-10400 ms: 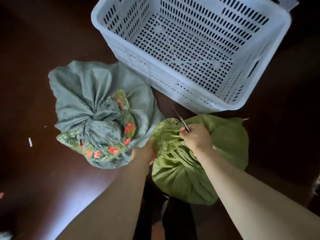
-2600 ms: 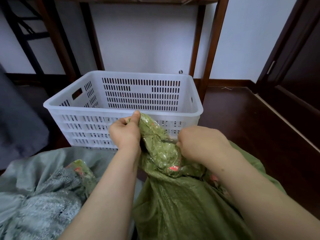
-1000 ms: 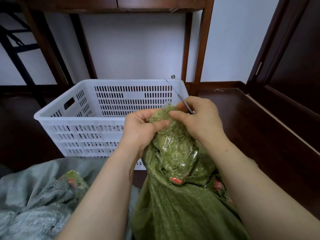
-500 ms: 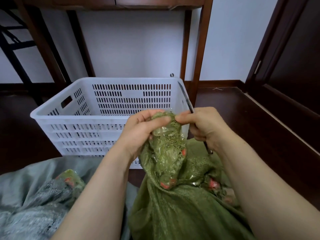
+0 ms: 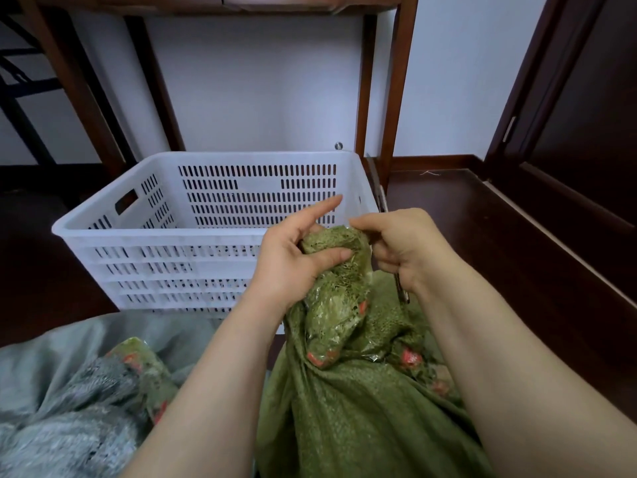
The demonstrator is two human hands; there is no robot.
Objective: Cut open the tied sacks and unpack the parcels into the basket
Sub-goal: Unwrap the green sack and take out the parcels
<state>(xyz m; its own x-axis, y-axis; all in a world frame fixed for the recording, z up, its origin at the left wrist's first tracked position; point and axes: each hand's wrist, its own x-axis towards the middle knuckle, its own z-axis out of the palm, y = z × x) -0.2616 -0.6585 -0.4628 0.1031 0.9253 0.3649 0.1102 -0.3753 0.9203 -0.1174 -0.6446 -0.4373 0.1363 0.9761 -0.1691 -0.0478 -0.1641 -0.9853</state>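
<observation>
Left hand (image 5: 293, 260) is gripping the bunched neck of the green sack (image 5: 344, 415), with the thumb pressing across the top and the index finger sticking out straight. Right hand (image 5: 405, 248) is curling round a thin metal tool (image 5: 402, 292), which is poking out above and below the fist. Its forefinger tip is sitting right at the neck's top edge. The hands are working just beside each other, with the neck between them. Clear tape with red print (image 5: 331, 326) is wrapping the neck below the left hand. Green sack is standing on the dark floor (image 5: 517, 270), in front of the white slotted basket (image 5: 155, 232). Grey sack (image 5: 69, 401), also taped, is lying to the left, near the basket.
</observation>
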